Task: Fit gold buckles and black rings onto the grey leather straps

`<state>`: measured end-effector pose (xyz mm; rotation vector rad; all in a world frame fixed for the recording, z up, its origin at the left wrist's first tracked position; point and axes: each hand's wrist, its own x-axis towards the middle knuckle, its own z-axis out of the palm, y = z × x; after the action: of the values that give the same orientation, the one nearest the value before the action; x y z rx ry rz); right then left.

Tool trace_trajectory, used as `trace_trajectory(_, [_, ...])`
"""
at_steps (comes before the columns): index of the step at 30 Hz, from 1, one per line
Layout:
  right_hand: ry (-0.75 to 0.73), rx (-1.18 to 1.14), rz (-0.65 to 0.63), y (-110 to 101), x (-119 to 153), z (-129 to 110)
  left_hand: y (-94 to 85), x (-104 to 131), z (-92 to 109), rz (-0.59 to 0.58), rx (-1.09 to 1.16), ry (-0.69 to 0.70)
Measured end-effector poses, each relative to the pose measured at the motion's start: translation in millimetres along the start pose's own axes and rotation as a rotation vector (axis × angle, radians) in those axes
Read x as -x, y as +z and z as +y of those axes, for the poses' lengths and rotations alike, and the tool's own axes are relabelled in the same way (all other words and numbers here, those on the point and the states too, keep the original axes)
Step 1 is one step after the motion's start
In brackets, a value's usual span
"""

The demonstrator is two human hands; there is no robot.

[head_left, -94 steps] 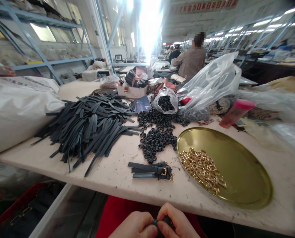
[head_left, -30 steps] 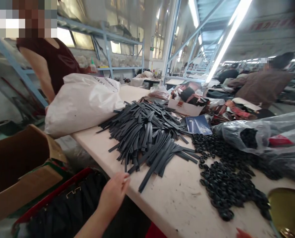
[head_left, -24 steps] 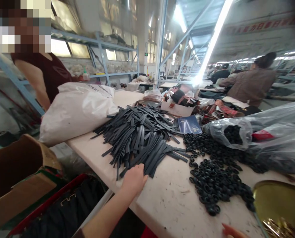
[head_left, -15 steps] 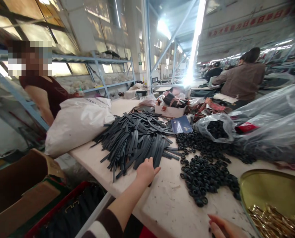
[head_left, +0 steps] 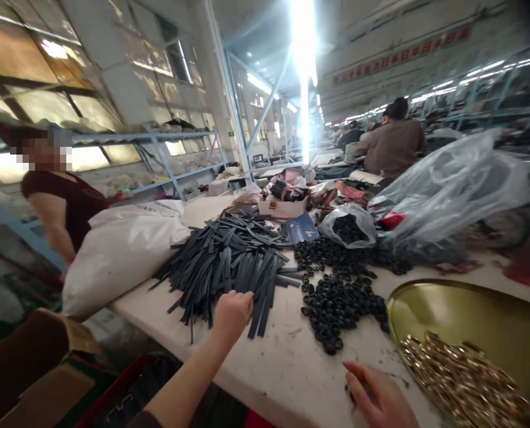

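Observation:
A heap of flat black strips fans out across the table. My left hand is closed over the near ends of these strips; its fingertips are hidden, so what it grips is unclear. Low on the right, my right hand has its fingers bent together, with a small dark bit showing by the thumb that I cannot make out. Ahead of that hand is a pile of small black loops. To its right, a gold-coloured tray holds many shiny gold metal pieces.
A full white sack lies at the table's left edge. A clear bag of black loops, a blue booklet and a carton stand behind. Cardboard boxes are below left. One person stands left; others sit farther back.
My view has turned right, bringing more of the tray into sight. My left hand's thumb was stretched out and is now drawn in. More of my right hand shows.

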<state>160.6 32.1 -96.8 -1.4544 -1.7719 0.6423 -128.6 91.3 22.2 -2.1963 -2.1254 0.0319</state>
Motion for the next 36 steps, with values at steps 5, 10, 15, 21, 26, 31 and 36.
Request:
trace_trajectory(5, [0.1, -0.248, 0.093, -7, 13, -28, 20.6, 52, 93, -0.146, 0.189, 0.349])
trace_trajectory(10, [0.132, -0.346, -0.103, -11, 19, -45, 35.0, 91, 129, -0.4, 0.855, 0.248])
trace_trajectory(15, [0.012, -0.032, -0.128, -23, -22, -38, 30.5, 89, 120, -0.737, 1.532, -0.152])
trace_trajectory(21, [-0.025, 0.193, -0.177, -18, -87, -25, 23.4, 83, 107, -0.766, 1.919, -0.431])
trace_trajectory(26, [0.001, 0.211, -0.231, -14, -97, -17, 29.2, 78, 103, -0.809, 1.972, -0.499])
trace_trajectory(31, [0.095, 0.071, -0.195, -24, -77, -20, 30.4, 75, 104, -0.841, 1.984, -0.528])
trace_trajectory(36, [0.208, -0.14, -0.155, -21, -37, -31, 24.0, 81, 117, -0.893, 1.966, -0.453])
